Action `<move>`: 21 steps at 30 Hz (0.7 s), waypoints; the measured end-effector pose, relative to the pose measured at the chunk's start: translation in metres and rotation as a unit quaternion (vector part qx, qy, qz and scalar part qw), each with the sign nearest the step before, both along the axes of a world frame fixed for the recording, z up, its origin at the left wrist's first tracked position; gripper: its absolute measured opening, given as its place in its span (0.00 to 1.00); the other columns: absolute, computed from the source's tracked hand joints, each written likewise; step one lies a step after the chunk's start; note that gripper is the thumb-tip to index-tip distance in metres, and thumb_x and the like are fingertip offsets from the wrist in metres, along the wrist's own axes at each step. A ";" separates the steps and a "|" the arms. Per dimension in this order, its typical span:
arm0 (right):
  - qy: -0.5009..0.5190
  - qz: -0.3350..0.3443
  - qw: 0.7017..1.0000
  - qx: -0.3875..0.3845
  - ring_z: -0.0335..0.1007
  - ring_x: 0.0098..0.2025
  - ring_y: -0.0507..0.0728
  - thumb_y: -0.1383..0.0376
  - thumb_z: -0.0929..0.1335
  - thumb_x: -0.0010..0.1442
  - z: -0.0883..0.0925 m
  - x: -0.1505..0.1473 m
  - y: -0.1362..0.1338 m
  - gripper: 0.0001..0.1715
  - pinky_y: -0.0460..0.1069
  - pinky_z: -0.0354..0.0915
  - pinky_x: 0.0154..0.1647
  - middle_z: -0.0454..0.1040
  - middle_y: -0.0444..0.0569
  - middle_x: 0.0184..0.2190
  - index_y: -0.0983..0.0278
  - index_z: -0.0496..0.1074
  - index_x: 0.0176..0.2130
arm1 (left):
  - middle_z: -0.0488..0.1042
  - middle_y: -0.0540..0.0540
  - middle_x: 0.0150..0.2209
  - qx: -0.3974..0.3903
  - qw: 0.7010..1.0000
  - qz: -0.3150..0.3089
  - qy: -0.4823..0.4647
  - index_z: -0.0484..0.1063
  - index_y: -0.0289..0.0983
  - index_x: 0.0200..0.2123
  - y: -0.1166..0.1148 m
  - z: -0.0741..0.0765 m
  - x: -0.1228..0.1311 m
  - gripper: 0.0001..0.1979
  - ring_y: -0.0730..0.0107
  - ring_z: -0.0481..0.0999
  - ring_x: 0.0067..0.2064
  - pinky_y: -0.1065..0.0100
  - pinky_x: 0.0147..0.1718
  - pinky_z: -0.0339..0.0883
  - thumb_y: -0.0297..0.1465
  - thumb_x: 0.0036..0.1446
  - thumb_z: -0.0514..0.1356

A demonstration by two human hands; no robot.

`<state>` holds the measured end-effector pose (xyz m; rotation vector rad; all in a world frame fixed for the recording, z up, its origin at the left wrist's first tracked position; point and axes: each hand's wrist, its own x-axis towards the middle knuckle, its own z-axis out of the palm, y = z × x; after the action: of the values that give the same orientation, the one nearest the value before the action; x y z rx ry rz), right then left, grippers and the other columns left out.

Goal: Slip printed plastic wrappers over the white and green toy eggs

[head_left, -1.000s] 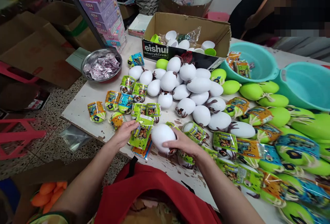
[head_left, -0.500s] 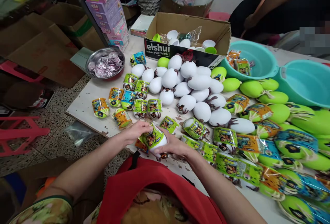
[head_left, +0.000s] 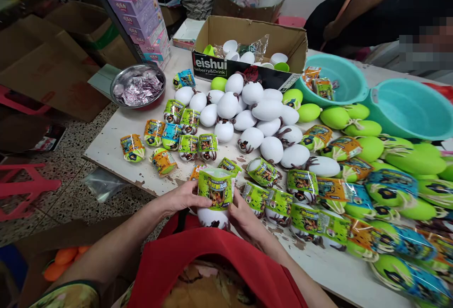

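A white plastic toy egg [head_left: 213,218] with brown claw-like markings sits at the table's near edge in a green printed sleeve [head_left: 215,189]. The sleeve stands up above the egg, its upper rim loose. My left hand [head_left: 184,199] grips it from the left, thumb across the printed front. On the other side my right hand [head_left: 245,214] presses its fingers against the sleeve and egg; some fingertips are hidden behind it. Just beyond lie another green-sleeved egg [head_left: 229,166] and several small sleeved eggs [head_left: 163,160].
Bare white eggs [head_left: 231,106] cluster mid-table before an open carton [head_left: 244,72] of half shells. Sleeved and plain green eggs [head_left: 368,148] crowd the right. A metal bowl [head_left: 138,86] of sachets stands left, turquoise basins [head_left: 412,109] at the back right. A person's arm [head_left: 364,5] shows beyond.
The egg in my hands has turned from tilted to upright, its sleeve now facing me. My left hand has shifted from the sleeve's top to its left side. The view has swung slightly right.
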<state>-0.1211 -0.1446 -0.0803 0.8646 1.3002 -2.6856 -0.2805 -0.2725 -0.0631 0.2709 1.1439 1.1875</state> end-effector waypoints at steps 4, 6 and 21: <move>-0.015 0.044 0.999 0.020 0.69 0.51 0.65 0.53 0.78 0.40 -0.003 0.011 0.009 0.43 0.59 0.63 0.56 0.73 0.54 0.50 0.64 0.66 0.52 | 0.76 0.44 0.47 -0.007 0.998 -0.038 0.054 0.68 0.36 0.54 -0.001 0.003 0.005 0.33 0.56 0.73 0.49 0.59 0.50 0.65 0.35 0.43 0.70; -0.043 0.059 0.997 0.037 0.70 0.50 0.65 0.53 0.78 0.38 -0.008 0.019 0.006 0.43 0.59 0.64 0.54 0.75 0.53 0.48 0.63 0.67 0.52 | 0.77 0.45 0.46 -0.013 0.997 -0.050 0.059 0.67 0.37 0.55 -0.008 0.002 0.011 0.34 0.57 0.74 0.49 0.60 0.51 0.64 0.35 0.43 0.70; -0.193 -0.077 0.892 0.401 0.72 0.42 0.63 0.49 0.76 0.41 -0.031 -0.034 0.121 0.42 0.56 0.68 0.43 0.76 0.56 0.44 0.67 0.68 0.49 | 0.77 0.40 0.40 -0.337 0.831 0.023 0.442 0.73 0.36 0.38 -0.020 -0.119 -0.010 0.19 0.58 0.75 0.45 0.65 0.40 0.65 0.45 0.52 0.60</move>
<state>-0.1555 -0.0239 -0.1115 1.5059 2.3065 -1.8268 -0.2902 -0.2927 -0.1821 0.2444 2.3161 0.5900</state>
